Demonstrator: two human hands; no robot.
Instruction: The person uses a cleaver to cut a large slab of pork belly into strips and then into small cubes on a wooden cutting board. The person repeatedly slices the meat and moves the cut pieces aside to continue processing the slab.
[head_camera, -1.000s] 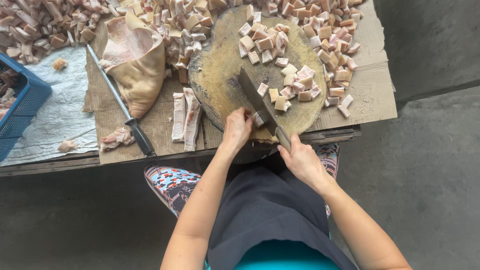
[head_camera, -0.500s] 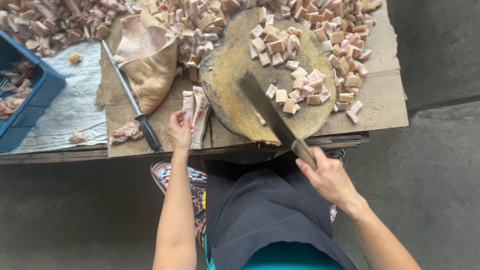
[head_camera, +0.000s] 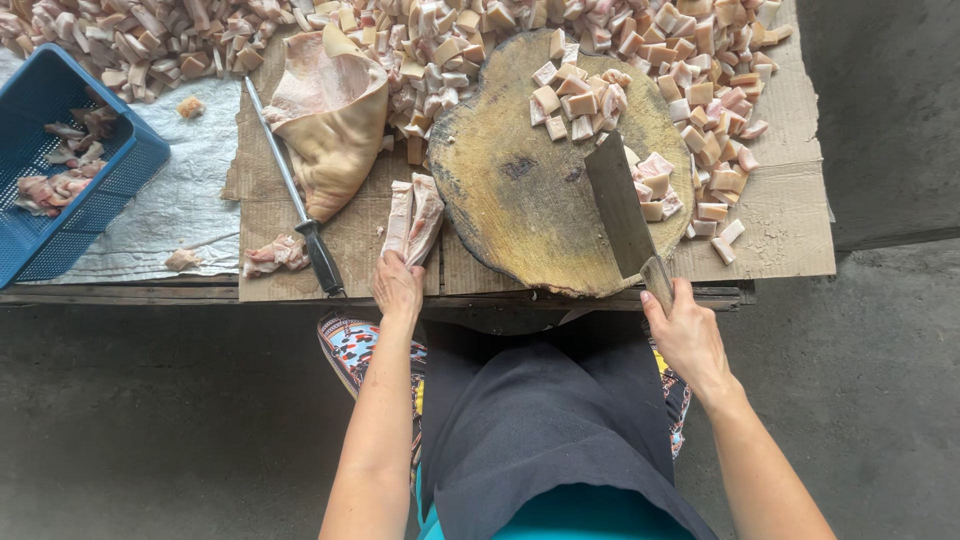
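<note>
We've got our left hand (head_camera: 397, 287) at the table's (head_camera: 790, 235) near edge, fingers curled on the near end of the meat strips (head_camera: 413, 216), which lie just left of the round board (head_camera: 540, 185). Right hand (head_camera: 688, 335) is wrapped tight around the cleaver (head_camera: 620, 212) handle, blade resting flat-ish on the board's right side. Cut cubes (head_camera: 575, 95) sit at the board's far edge, a steel (head_camera: 297, 195) lies left of the strips, and there's a blue basket (head_camera: 70, 170) at the far left.

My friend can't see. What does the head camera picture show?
A person's right hand holds a cleaver over a round wooden chopping board, while the left hand touches meat strips beside it. Cut meat cubes lie all around.
</note>
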